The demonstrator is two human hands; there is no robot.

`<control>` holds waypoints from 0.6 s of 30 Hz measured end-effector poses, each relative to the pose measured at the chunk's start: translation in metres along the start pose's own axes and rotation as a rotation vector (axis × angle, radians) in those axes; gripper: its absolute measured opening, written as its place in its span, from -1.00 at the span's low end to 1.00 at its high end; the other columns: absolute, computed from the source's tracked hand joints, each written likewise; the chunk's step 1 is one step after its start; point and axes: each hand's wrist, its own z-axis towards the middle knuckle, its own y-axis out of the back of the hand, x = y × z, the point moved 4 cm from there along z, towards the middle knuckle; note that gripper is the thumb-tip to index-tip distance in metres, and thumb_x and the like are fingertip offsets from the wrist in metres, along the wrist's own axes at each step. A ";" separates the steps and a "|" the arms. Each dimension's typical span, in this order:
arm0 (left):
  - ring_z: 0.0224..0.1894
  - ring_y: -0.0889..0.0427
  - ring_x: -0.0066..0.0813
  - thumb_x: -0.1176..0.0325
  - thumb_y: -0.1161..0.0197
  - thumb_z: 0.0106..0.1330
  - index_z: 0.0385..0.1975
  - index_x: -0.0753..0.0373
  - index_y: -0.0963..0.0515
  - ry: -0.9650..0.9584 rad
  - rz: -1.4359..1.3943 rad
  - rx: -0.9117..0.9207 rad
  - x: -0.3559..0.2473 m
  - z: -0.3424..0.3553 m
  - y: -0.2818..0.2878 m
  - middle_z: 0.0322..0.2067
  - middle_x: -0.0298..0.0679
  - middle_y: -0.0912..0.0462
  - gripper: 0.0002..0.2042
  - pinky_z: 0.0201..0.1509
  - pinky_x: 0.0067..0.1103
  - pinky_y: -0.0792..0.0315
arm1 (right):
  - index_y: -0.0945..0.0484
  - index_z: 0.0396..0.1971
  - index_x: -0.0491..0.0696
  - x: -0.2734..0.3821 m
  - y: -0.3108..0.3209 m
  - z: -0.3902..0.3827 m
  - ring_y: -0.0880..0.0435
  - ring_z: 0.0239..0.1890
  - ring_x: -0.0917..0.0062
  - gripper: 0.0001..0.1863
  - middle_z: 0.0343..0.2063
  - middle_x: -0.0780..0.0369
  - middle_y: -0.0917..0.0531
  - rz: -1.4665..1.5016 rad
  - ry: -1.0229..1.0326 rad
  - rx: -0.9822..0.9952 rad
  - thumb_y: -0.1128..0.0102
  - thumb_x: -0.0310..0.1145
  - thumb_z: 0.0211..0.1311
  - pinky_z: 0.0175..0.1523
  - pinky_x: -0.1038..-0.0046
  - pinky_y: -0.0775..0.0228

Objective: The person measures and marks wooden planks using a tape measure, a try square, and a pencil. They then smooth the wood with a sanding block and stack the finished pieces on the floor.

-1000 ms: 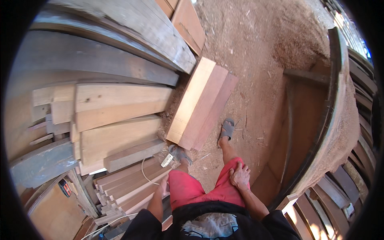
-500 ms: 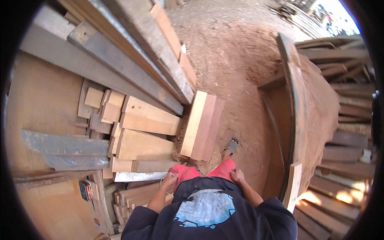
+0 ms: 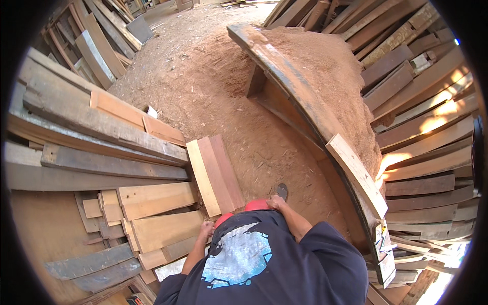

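At the lower middle, my left hand [image 3: 206, 229] and my right hand [image 3: 276, 202] are closed on the fabric of the red shorts [image 3: 256, 205], one at either side. A dark shirt [image 3: 300, 269] with a pale blue print covers most of my lap. Just beyond my hands, three boards [image 3: 212, 175], one pale yellow and two reddish brown, lie side by side on the dusty ground. A grey sandal [image 3: 282, 191] shows beyond my right hand, with the rest of that leg hidden.
Stacked planks and offcuts [image 3: 152, 195] line the left. A long wooden partition [image 3: 274, 76], with a loose pale board [image 3: 356, 173] on it, holds back a sawdust heap [image 3: 330, 81] at my right. More timber piles [image 3: 422, 152] stand beyond. A dirt path [image 3: 188, 81] runs forward.
The view has swung up and rightward, showing more path and timber ahead. The boards on the ground now appear lower and further left. Both hands have moved slightly up along the shorts.
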 end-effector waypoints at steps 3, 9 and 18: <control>-0.34 -0.70 -0.37 0.03 -0.23 0.28 -0.31 0.25 -0.71 -0.129 0.271 0.037 -0.011 -0.007 -0.034 -0.38 -0.19 -0.75 -0.63 -0.19 -0.39 -0.53 | -0.64 0.03 -0.20 -0.017 0.022 -0.004 -0.58 0.21 0.01 -0.43 0.12 -0.13 -0.59 0.035 0.009 0.000 -0.08 -0.06 0.19 0.21 0.15 -0.48; -0.63 -0.47 -0.57 0.11 -0.18 0.38 -0.49 0.20 -0.59 -0.048 0.131 0.170 -0.127 -0.028 -0.098 -0.63 -0.39 -0.51 -0.69 -0.60 -0.51 -0.31 | -0.69 -0.10 -0.17 -0.149 0.069 0.074 -0.61 0.14 -0.03 -0.49 0.03 -0.16 -0.62 0.007 0.078 -0.154 -0.06 -0.09 0.14 0.19 0.11 -0.48; -0.17 -0.68 -0.27 0.08 -0.31 0.30 -0.11 0.31 -0.64 -0.224 0.012 -0.091 -0.238 0.028 -0.185 -0.27 -0.08 -0.72 -0.61 -0.06 -0.33 -0.56 | -0.74 -0.22 -0.12 -0.189 0.208 0.080 -0.67 0.05 -0.01 -0.50 -0.09 -0.14 -0.69 -0.048 0.114 -0.159 -0.10 0.01 0.14 0.12 0.17 -0.53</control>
